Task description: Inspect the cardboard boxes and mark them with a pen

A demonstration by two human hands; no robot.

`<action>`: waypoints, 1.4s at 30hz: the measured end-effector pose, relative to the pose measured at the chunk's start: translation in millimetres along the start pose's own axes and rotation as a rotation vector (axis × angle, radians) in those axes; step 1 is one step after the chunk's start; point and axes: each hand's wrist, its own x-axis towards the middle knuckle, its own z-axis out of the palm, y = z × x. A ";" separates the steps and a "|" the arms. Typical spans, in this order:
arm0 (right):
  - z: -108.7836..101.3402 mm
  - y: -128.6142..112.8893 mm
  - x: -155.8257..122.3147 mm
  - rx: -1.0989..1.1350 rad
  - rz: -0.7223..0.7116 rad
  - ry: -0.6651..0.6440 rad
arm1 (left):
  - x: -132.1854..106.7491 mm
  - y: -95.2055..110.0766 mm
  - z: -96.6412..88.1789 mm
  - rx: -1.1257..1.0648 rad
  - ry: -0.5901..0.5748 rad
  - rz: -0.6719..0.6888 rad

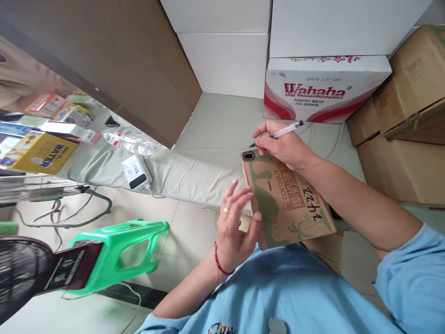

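Note:
A brown and green coconut drink carton (285,199) rests against my chest, with black handwriting on its near right part. My left hand (236,222) steadies its left edge with the thumb pressed on the cardboard and the other fingers spread. A gold ring sits on one finger and a red string circles the wrist. My right hand (283,144) is closed on a clear pen (281,132), its tip touching the carton's far left corner.
A white Wahaha water box (323,88) and plain white boxes (225,60) stand behind on a grey cloth (215,134). Brown cartons (406,120) are stacked on the right. A green plastic stool (118,255), a water bottle (130,143), a white charger (136,171) and a fan (21,273) are at left.

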 end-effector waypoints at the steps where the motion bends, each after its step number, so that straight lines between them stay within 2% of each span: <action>1: 1.9 2.6 1.7 0.001 0.007 -0.020 | 8.4 2.7 2.5 -0.013 -0.023 0.092; 2: 2.9 4.6 1.8 -0.002 0.009 -0.040 | 16.2 5.0 6.0 -0.031 -0.054 0.149; 4: 2.7 6.9 -1.5 -0.030 -0.006 -0.063 | 28.6 8.4 14.1 -0.047 -0.129 0.179; 7: 0.6 6.8 -8.6 -0.103 -0.035 -0.046 | 37.9 10.6 22.2 0.008 -0.256 0.146; 12: 1.3 5.6 -9.4 -0.237 -0.054 -0.037 | 40.3 11.5 19.7 0.086 -0.380 0.119; 22: 5.7 3.6 -7.3 -0.283 -0.019 0.010 | 40.6 10.5 20.4 0.060 -0.376 0.102; 34: 4.9 6.1 -9.1 -0.261 -0.037 -0.092 | 40.4 9.9 19.2 0.045 -0.406 0.097; 42: 6.2 0.8 -10.0 -0.284 -0.014 -0.094 | 41.0 10.6 20.1 0.052 -0.382 0.103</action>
